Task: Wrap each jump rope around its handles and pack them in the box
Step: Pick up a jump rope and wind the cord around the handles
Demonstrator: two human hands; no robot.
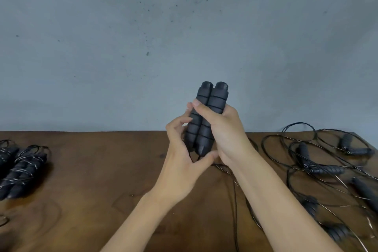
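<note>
Jump rope handles (206, 116): side by side, upright, raised over your wooden table (102, 170)
Your right hand (221, 129): fingers wrapped round both handles
Your left hand (182, 157): fingers curled, touching their lower ends

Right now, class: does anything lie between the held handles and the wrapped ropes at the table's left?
Nothing visible does. Both hands hold the handles upright; the bare table lies between them and the wrapped ropes. No box is in view.

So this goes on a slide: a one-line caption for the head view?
Both hands hold paired handles upright over the table, wrapped ropes left, loose ropes right.
</note>
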